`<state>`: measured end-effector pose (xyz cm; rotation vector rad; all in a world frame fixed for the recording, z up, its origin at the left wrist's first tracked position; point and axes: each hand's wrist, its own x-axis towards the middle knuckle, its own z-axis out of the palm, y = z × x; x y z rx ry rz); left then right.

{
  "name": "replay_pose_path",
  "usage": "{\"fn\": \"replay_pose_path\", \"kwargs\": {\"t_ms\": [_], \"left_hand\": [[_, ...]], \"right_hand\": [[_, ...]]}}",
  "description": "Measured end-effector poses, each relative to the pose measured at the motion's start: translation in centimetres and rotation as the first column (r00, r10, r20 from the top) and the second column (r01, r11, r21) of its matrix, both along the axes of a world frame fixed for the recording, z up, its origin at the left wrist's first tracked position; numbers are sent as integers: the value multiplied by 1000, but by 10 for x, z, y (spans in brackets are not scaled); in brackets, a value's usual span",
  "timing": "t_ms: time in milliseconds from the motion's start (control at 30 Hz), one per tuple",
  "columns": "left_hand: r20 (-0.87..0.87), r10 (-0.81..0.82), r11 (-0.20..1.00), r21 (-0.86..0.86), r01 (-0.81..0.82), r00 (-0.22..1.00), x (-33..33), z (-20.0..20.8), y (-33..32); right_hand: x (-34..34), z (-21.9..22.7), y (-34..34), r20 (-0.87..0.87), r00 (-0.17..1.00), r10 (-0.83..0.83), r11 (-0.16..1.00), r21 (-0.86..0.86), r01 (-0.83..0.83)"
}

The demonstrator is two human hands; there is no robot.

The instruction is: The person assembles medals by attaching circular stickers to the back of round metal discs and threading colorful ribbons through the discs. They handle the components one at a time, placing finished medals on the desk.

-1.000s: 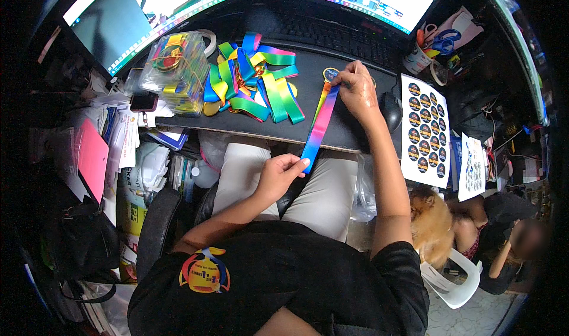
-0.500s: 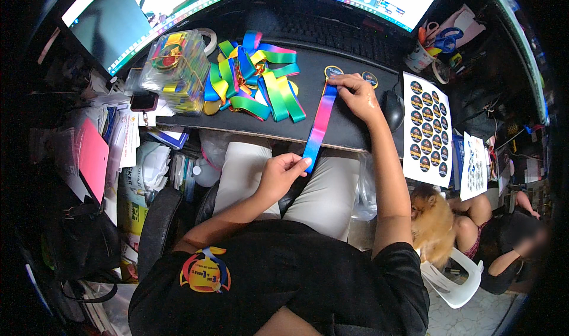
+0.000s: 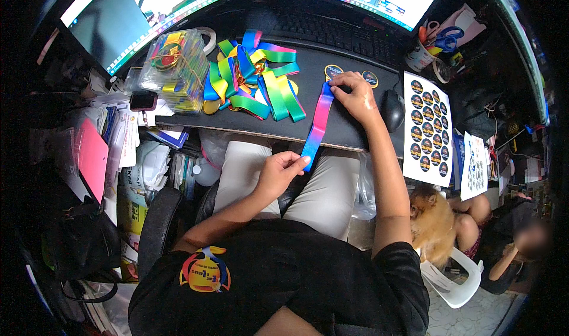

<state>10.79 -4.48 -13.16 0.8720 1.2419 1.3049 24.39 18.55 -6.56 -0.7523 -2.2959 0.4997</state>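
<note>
A rainbow medal ribbon (image 3: 320, 118) runs slantwise between my two hands, from the black desk down over my lap. My left hand (image 3: 282, 171) pinches its lower blue end between thumb and fingers. At the upper end, my right hand (image 3: 354, 94) grips the ribbon near a round medal (image 3: 333, 72) with a dark printed face and gold rim. A second round dark disc (image 3: 370, 79) lies on the desk just beyond my right hand. To the left is a heap of medals with rainbow ribbons (image 3: 256, 78).
Clear plastic boxes (image 3: 176, 69) bound with a rubber band stand on the left. Behind are a keyboard (image 3: 332, 34) and two monitors. At right are a mouse (image 3: 392, 111), a sticker sheet (image 3: 426, 128) and a scissors cup (image 3: 419, 57). A dog (image 3: 432, 229) and another person are at lower right.
My right hand has shifted slightly with the ribbon's upper end, and the ribbon now bends a little more. My left hand stays nearly in place. The other person's arm has moved.
</note>
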Motion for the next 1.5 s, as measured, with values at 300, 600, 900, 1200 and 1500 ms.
{"fn": "replay_pose_path", "kwargs": {"t_ms": [300, 600, 900, 1200, 1500], "left_hand": [[-39, -13, 1000, -10, 13, 999, -2, 3, 1], [-12, -13, 1000, -9, 13, 1000, -5, 5, 1], [-36, -15, 999, -47, 13, 999, -3, 16, -3], [-68, -103, 995, 0, 103, 992, 2, 24, -23], [-820, -2, 908, 238, 344, 573, -40, 79, -2]], "right_hand": [[-2, 5, -3, -58, 998, -9, 991, 134, 17], [6, 27, -56, -117, 993, 25, 998, 61, -18], [18, 25, -137, 296, 942, -158, 587, -739, 331], [1, -18, -177, -350, 722, -596, 296, -933, -207], [17, -10, -180, -360, 793, -492, 266, -929, -256]]}}
